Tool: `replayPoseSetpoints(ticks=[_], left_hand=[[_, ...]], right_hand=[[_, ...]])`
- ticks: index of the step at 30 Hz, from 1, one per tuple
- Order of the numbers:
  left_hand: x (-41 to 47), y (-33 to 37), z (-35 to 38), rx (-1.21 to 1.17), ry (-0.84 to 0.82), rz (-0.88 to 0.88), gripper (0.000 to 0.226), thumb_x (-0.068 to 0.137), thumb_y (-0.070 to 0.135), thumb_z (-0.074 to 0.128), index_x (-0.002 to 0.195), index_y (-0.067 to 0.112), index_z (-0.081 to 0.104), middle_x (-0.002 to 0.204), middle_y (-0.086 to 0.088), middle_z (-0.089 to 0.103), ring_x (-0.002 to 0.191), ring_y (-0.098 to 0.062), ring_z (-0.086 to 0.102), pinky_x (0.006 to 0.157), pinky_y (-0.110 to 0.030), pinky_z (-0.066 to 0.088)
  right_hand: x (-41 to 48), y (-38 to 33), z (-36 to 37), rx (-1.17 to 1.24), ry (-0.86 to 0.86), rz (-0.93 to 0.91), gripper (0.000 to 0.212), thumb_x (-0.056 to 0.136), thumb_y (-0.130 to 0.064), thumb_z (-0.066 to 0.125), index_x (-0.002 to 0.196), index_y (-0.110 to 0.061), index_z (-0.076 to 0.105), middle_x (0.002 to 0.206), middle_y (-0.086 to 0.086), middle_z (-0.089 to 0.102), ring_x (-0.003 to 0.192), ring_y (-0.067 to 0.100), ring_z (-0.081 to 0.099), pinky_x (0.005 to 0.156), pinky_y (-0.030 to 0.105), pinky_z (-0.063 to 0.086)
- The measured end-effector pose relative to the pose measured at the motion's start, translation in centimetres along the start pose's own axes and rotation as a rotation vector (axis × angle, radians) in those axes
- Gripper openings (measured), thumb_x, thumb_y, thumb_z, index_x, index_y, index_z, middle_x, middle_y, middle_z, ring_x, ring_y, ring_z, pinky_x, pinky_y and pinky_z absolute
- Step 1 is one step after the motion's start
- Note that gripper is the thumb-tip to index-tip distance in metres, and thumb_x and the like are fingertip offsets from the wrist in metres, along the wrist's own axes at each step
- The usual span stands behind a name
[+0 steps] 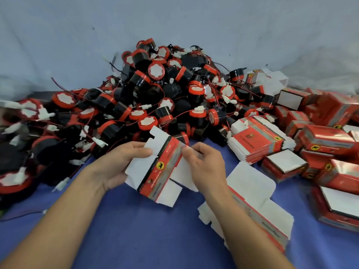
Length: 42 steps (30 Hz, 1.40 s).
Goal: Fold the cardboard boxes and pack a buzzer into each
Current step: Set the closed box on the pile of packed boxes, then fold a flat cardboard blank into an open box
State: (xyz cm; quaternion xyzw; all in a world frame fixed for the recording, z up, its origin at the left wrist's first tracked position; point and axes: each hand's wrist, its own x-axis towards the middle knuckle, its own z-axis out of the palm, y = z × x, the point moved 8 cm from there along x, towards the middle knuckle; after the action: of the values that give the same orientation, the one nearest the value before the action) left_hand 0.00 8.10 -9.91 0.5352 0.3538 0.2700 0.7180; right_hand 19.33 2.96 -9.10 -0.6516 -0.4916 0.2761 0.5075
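Above the near middle of the table point(136, 230), both hands hold a still-flat cardboard box point(161, 171). The left hand point(124, 164) has its grip closed on the white flap, and the right hand point(204, 162) pinches the upper right edge. The buzzers point(155, 90) are heaped toward the far edge. Flat box stacks point(258, 140) and folded boxes point(330, 140) lie along the right edge.

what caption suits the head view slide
Mid-fold: left hand and right hand hold an unfolded red carton before a buzzer heap.
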Motion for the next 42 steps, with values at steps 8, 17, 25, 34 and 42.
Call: replayPoseSetpoints(ticks=[8,17,25,34,42], left_hand=[[0.0,-0.6,0.9,-0.144,0.028,-0.097,0.019,0.083,0.019,0.072,0.092,0.006,0.082,0.101,-0.023,0.075,0.082,-0.031,0.077,0.066,-0.037,0.062],[0.7,1.5,2.6,0.070,0.037,-0.042,0.024,0.094,0.010,0.060,0.105,0.003,0.080,0.108,-0.021,0.076,0.091,-0.030,0.077,0.073,-0.036,0.063],[0.8,1.4,2.9,0.096,0.068,-0.007,0.024,0.098,0.009,0.057,0.109,0.003,0.078,0.110,-0.035,0.068,0.094,-0.038,0.067,0.084,-0.049,0.058],[0.8,3.4,4.2,0.577,0.197,0.168,0.037,0.099,0.002,0.062,0.104,0.032,0.082,0.092,-0.001,0.081,0.085,-0.012,0.077,0.070,-0.015,0.057],[-0.2,5.4,4.8,0.911,0.315,0.227,0.039,0.099,0.007,0.061,0.104,0.041,0.081,0.080,0.019,0.077,0.072,0.000,0.070,0.063,-0.022,0.056]], right_hand=[[-1.2,-0.7,-1.1,-0.310,0.077,-0.128,0.022,0.100,-0.041,0.062,0.122,-0.042,0.061,0.114,-0.025,0.049,0.123,0.010,0.042,0.092,0.021,0.035],[-3.3,-3.5,1.9,-0.195,-0.299,-0.322,0.066,0.077,-0.044,0.060,0.137,-0.059,0.036,0.134,-0.039,0.044,0.121,-0.012,0.047,0.092,0.009,0.041],[-3.5,-4.3,1.8,-0.185,-0.441,-0.379,0.083,0.055,-0.059,0.081,0.129,-0.061,0.042,0.157,-0.041,0.019,0.147,-0.005,0.030,0.100,0.047,0.053],[-3.0,-4.1,1.2,-0.242,-0.245,-0.436,0.047,0.061,-0.046,0.086,0.097,-0.044,0.056,0.157,-0.033,0.032,0.149,-0.013,0.015,0.103,0.011,0.026],[-3.3,-6.0,0.0,-0.189,-0.168,-0.517,0.040,0.057,-0.044,0.080,0.072,-0.041,0.043,0.137,-0.056,0.030,0.149,-0.010,0.017,0.105,0.007,0.029]])
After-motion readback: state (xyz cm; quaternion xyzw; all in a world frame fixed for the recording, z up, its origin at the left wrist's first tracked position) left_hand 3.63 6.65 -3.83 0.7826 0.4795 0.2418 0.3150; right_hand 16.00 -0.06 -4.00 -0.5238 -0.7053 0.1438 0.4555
